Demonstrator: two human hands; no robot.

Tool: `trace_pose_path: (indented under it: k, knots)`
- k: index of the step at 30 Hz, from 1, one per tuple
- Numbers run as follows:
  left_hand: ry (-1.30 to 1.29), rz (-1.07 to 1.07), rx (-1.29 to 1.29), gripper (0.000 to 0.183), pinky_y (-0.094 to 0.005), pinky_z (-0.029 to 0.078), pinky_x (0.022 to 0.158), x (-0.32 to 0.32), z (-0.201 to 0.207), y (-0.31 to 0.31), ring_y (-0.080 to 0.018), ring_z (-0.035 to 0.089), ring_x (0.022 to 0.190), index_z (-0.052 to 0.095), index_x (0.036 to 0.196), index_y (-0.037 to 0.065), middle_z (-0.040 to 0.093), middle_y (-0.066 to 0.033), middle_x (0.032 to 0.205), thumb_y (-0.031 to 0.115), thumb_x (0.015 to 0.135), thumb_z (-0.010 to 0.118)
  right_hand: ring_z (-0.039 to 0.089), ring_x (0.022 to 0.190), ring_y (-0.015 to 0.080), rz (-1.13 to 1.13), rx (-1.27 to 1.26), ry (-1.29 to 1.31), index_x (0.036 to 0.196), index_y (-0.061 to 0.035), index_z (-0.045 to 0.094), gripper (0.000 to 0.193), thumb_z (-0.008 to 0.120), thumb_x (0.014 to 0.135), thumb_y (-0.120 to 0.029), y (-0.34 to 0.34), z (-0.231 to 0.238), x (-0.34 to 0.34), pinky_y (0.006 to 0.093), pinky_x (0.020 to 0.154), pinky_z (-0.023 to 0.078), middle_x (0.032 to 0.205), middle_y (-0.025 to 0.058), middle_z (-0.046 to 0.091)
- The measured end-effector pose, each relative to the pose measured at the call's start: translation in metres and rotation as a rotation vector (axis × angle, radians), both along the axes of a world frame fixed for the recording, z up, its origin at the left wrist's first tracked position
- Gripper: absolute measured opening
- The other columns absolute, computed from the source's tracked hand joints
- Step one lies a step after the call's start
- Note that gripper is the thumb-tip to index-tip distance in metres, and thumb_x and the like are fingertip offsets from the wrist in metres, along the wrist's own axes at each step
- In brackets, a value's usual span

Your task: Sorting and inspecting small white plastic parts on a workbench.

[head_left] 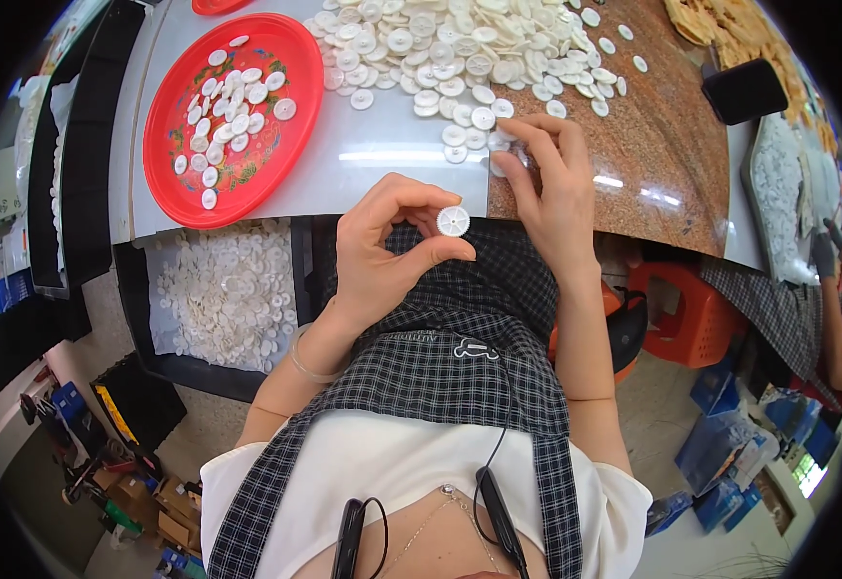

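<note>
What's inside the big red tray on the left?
Small white wheels, some overlapping, lie in the red tray, with a coloured pattern showing around them. The tray surface directly beneath the wheels can't be seen.

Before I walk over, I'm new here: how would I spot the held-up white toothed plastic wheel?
Start at the big round red plastic tray; move right and down to the person's left hand. It pinches the white toothed plastic wheel near the white table edge, apart from the heaped white discs.
</note>
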State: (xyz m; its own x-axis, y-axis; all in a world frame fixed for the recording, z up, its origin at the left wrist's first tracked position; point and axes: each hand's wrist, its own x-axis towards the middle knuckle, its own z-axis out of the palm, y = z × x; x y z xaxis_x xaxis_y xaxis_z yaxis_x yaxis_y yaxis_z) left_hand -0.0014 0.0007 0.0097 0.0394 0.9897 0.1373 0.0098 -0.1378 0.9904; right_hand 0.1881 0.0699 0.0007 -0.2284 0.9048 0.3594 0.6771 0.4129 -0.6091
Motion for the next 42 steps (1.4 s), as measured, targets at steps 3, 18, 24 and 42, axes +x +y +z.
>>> trace_pose_path:
  k: [3,18,24,42]
  knots:
    - [-0.003,-0.014,-0.013,0.042,-0.0218,0.046,0.074,0.001,0.001,0.001,-0.0088,0.057,0.083,0.065,0.103,-0.001,0.060,-0.0031,0.095,0.005,0.068,0.085,0.060,0.088,0.0255,0.012,0.034,0.148,0.102,-0.0035,0.066,0.024,0.073,0.081,-0.012,-0.005,-0.002,0.004,0.0347,0.073,0.049,0.103,0.0110,0.058]
    - [-0.004,-0.047,-0.019,0.042,-0.0222,0.045,0.075,0.004,0.003,0.002,-0.0093,0.057,0.085,0.063,0.105,0.000,0.059,-0.0032,0.097,0.006,0.069,0.084,0.062,0.091,0.0227,0.180,0.238,-0.005,0.096,-0.0089,0.068,0.033,0.080,0.065,-0.006,-0.043,-0.024,0.018,0.0326,0.078,0.047,0.099,0.0016,0.068]
    - [0.044,-0.067,0.030,0.042,-0.0226,0.046,0.074,0.004,0.000,0.002,-0.0102,0.057,0.084,0.060,0.106,-0.001,0.059,-0.0041,0.097,0.004,0.071,0.083,0.064,0.082,0.0164,0.100,-0.046,0.281,0.091,-0.0052,0.064,0.019,0.074,0.077,0.001,-0.046,-0.014,0.010,0.0276,0.076,0.049,0.093,0.0051,0.068]
    - [-0.260,-0.136,-0.188,0.034,-0.0192,0.046,0.074,0.008,-0.005,-0.001,-0.0075,0.051,0.089,0.056,0.113,0.000,0.052,-0.0028,0.105,-0.007,0.082,0.069,0.065,0.084,0.0161,-0.063,-0.333,0.741,0.103,-0.0021,0.060,0.017,0.066,0.086,-0.002,-0.035,0.012,-0.018,0.0296,0.075,0.050,0.093,0.0078,0.071]
